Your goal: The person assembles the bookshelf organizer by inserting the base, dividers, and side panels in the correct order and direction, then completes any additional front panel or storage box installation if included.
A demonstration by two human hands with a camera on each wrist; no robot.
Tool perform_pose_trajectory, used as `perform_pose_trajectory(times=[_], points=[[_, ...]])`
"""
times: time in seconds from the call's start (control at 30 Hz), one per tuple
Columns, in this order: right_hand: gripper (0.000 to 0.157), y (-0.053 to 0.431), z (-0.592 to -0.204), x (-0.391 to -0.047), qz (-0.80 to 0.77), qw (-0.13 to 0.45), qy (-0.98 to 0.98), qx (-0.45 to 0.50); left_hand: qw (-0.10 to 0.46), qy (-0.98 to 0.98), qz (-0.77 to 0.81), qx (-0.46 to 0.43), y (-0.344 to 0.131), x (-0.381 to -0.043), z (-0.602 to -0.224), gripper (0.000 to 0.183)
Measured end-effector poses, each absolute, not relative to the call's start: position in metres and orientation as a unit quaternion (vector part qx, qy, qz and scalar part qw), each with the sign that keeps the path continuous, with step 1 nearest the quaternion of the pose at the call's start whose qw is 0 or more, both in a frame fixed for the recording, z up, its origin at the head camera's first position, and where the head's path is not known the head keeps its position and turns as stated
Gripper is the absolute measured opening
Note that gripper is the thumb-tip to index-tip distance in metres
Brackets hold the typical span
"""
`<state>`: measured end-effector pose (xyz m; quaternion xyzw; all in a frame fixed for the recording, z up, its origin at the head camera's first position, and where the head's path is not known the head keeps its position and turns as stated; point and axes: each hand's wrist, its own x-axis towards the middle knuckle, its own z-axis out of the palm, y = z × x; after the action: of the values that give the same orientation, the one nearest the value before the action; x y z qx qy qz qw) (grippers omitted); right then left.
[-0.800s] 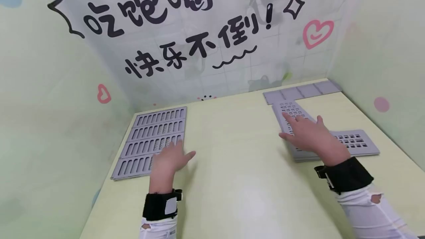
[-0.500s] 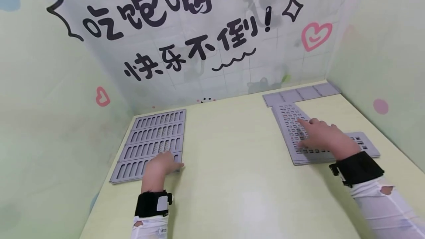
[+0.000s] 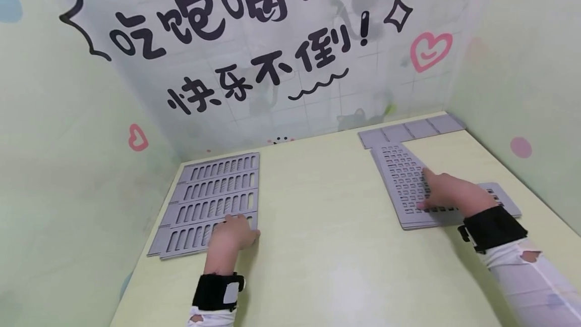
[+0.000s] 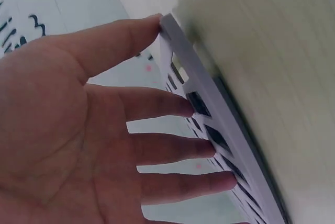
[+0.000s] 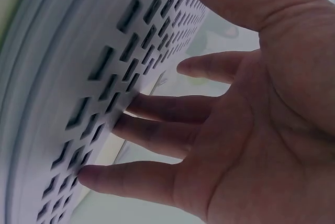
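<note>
On the left of the table, a grey panel with rows of long slots (image 3: 220,201) lies shifted over another grey panel (image 3: 155,245), whose left margin shows. My left hand (image 3: 230,238) touches its near right corner; in the left wrist view the thumb meets the edge and nearly straight fingertips (image 4: 227,180) rest on the slotted face. My right hand (image 3: 447,193) lies over a grey panel with rows of small keyboard-like holes (image 3: 399,178). Its extended fingers (image 5: 157,114) reach that face in the right wrist view, and layered edges show beside them.
Under the holed panel, another holed piece (image 3: 506,198) sticks out to the right. A flat grey strip with dividing lines (image 3: 413,131) lies along the back right edge. Printed walls (image 3: 290,115) enclose the pale table (image 3: 313,246) on three sides.
My left hand drew back, then moved right as the slotted panel slid right, baring the panel beneath. My right hand moved right across the holed panel and slightly nearer.
</note>
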<state>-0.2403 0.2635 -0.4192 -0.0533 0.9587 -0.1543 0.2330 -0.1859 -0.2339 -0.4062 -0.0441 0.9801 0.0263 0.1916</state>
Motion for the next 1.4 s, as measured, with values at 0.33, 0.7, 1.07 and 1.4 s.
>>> perform_pose_trajectory(times=[0.33,0.7,1.07,1.4], points=[[0.116,0.259,-0.42,-0.243,-0.123,0.24,0.96,-0.077,0.16,0.985,0.018,-0.057,-0.182,-0.16,-0.412,0.08],[0.109,0.261,-0.421,-0.24,-0.125,0.23,0.962,-0.08,0.144,0.989,-0.015,0.021,-0.133,-0.141,-0.409,0.073],[0.109,0.266,-0.425,-0.238,-0.121,0.232,0.963,-0.069,0.169,0.984,0.015,0.046,-0.14,-0.163,-0.404,0.087],[0.108,0.265,-0.425,-0.235,-0.123,0.218,0.965,-0.074,0.196,0.977,0.04,0.073,-0.137,-0.158,-0.413,0.097]])
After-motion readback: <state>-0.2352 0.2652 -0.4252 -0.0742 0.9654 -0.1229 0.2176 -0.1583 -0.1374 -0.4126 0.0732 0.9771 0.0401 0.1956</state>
